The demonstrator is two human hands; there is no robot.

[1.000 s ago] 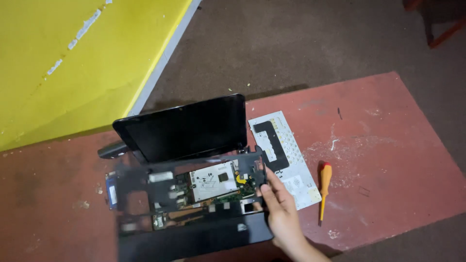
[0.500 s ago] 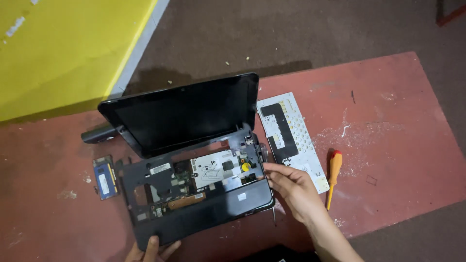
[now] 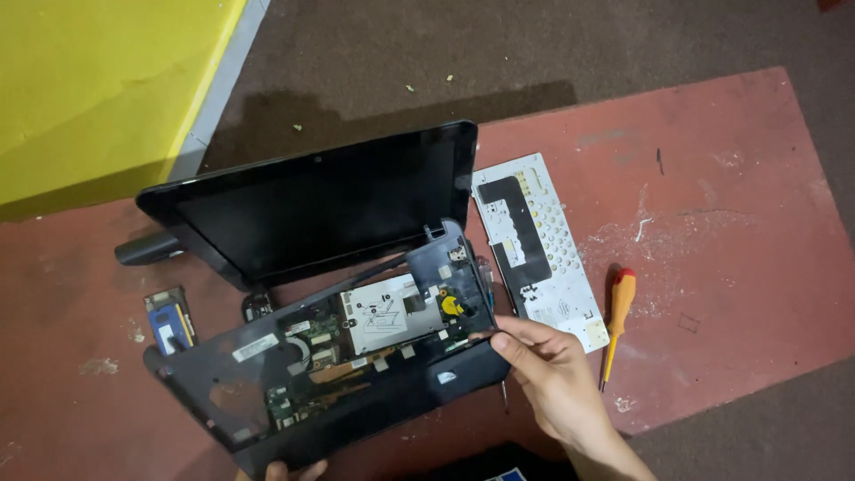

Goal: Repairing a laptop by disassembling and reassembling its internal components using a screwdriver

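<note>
A scuffed red bench (image 3: 730, 232) stands on a dark floor (image 3: 534, 44) beside a yellow panel (image 3: 89, 80). One opened black laptop (image 3: 312, 205) lies mid-bench, its circuit boards bared. The right hand (image 3: 557, 374) has its fingers (image 3: 508, 341) pinched on the loosened top cover (image 3: 445, 267); the left hand (image 3: 280, 469) steadies the front edge, grip unclear. One upturned keyboard (image 3: 539, 240) and one orange screwdriver (image 3: 617, 312) lie right, with bare bench beyond.

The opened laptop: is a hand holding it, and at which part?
Yes. The right hand pinches the laptop's black top cover at its right front edge; left-hand fingertips touch its front edge at the bottom of the picture.
</note>
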